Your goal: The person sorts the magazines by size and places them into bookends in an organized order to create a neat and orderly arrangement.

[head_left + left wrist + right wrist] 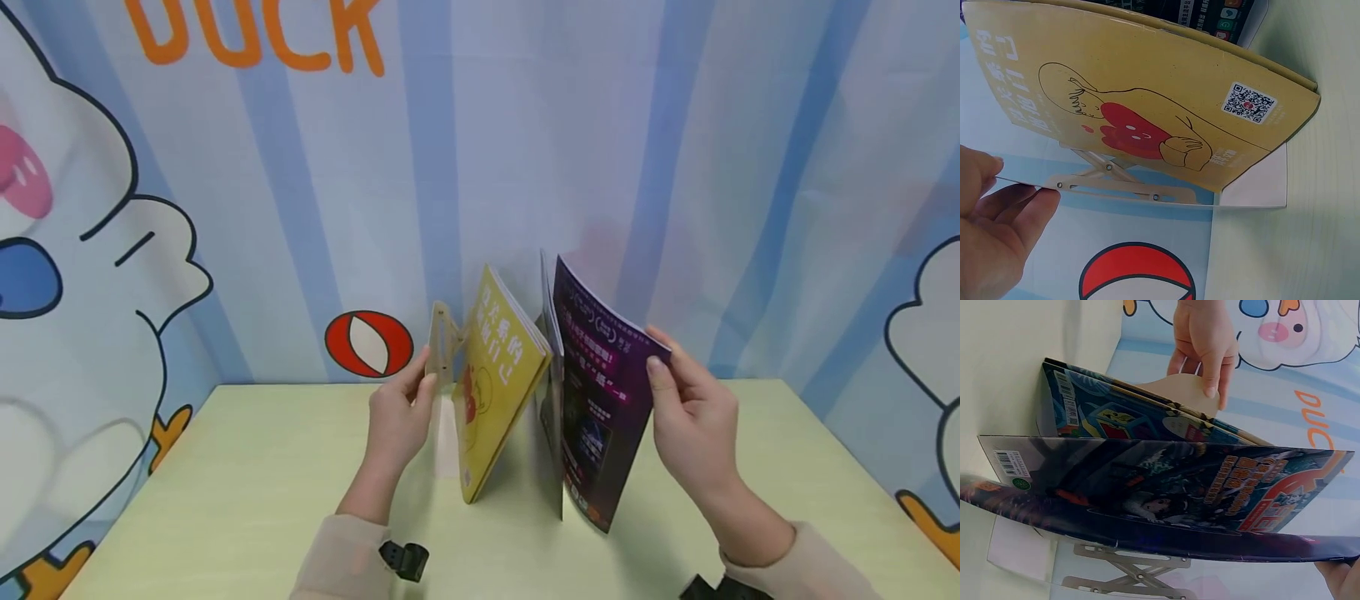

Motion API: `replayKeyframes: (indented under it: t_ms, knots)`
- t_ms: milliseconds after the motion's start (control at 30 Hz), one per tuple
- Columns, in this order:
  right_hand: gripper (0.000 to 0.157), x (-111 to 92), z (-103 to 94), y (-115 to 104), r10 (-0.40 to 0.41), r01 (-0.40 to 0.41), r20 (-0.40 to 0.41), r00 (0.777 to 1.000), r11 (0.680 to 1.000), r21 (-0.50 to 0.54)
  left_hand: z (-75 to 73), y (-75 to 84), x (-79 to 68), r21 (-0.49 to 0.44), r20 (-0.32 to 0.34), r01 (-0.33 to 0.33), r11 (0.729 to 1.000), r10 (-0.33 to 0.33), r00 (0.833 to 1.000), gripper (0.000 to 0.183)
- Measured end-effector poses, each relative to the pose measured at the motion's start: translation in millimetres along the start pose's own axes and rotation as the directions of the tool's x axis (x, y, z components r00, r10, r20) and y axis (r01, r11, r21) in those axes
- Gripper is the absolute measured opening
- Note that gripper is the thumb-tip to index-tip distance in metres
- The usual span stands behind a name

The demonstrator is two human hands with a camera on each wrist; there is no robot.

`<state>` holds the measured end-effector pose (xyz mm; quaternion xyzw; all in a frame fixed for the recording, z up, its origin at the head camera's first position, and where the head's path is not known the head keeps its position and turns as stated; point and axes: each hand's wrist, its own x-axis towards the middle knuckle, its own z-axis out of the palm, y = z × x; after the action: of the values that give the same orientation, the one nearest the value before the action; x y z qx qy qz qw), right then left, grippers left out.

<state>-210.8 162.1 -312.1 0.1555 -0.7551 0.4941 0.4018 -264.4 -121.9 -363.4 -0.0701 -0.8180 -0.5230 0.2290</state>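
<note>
Upright on the table stands an expandable bookend [442, 346] with a scissor-link lattice [1138, 575]. My left hand [397, 417] pinches the upper edge of its left end plate between thumb and fingers. Beside that plate a yellow book [498, 392] leans, with a red heart drawing on its cover. My right hand [697, 412] pinches the upper outer corner of a dark purple magazine [603, 400], which is tilted and slightly bowed. Next to the magazine, toward the yellow book, stands another illustrated magazine [1166, 481]. The bookend's far plate is mostly hidden in the head view.
The pale yellow-green table [285, 475] lies beneath everything. Behind it hangs a blue striped backdrop [495, 167] with duck drawings and a red oval [337, 343]. A dark camera is strapped to each wrist.
</note>
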Motion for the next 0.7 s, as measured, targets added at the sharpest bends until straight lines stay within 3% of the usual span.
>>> replayKeyframes:
  t_ms: [333, 500, 700]
  knots:
    - [0.033, 0, 14.2, 7, -0.088, 0.089, -0.041, 0.995, 0.996, 0.016, 0.2, 0.6, 1.0, 0.011, -0.011, -0.011, 1.0, 0.011, 1.0, 0.041]
    - [0.032, 0, 19.9, 7, -0.096, 0.096, -0.057, 0.994, 0.995, -0.003, 1.1, -0.5, 0.7, 0.014, -0.018, -0.033, 0.999, 0.033, 0.999, 0.041]
    - [0.033, 0, 25.1, 8, -0.079, 0.078, -0.06, 0.995, 0.997, -0.008, 1.0, 0.9, 0.1, 0.016, -0.012, -0.015, 1.0, 0.015, 1.0, 0.042]
